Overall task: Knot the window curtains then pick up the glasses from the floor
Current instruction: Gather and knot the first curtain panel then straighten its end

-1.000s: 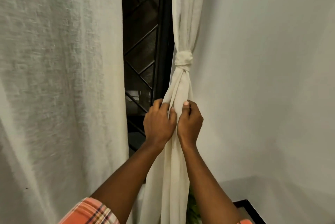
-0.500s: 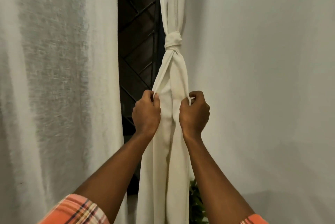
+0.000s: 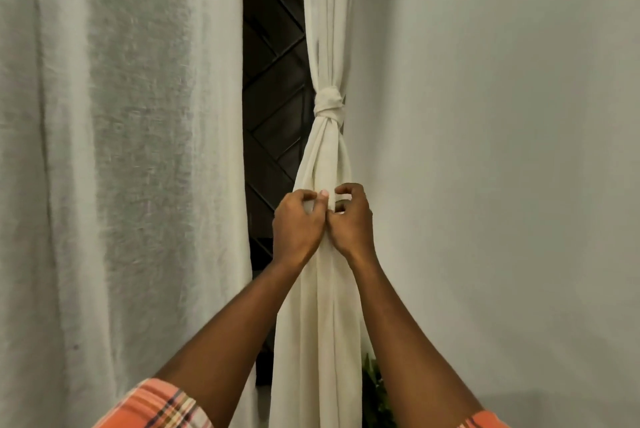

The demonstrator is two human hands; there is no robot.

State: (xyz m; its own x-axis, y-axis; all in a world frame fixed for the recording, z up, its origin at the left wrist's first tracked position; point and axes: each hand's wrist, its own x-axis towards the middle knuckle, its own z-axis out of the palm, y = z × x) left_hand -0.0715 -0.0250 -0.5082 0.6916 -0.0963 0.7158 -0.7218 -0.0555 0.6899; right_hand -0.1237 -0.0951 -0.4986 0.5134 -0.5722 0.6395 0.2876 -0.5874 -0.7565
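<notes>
Gripping curtain [image 3: 325, 157], fingers [image 3: 292, 200] below knot [image 3: 329, 103]

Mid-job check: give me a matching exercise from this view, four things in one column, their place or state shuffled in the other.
Things:
1. knot
2. left curtain
3. window grille
4. plant leaves

Place or state:
A. dark, in the gap between the curtains
B. hangs loose, untied
C. green, low beside the tied curtain
D. tied in the right curtain

Pairs: 1-D, 2-B, 3-A, 4-C
</notes>
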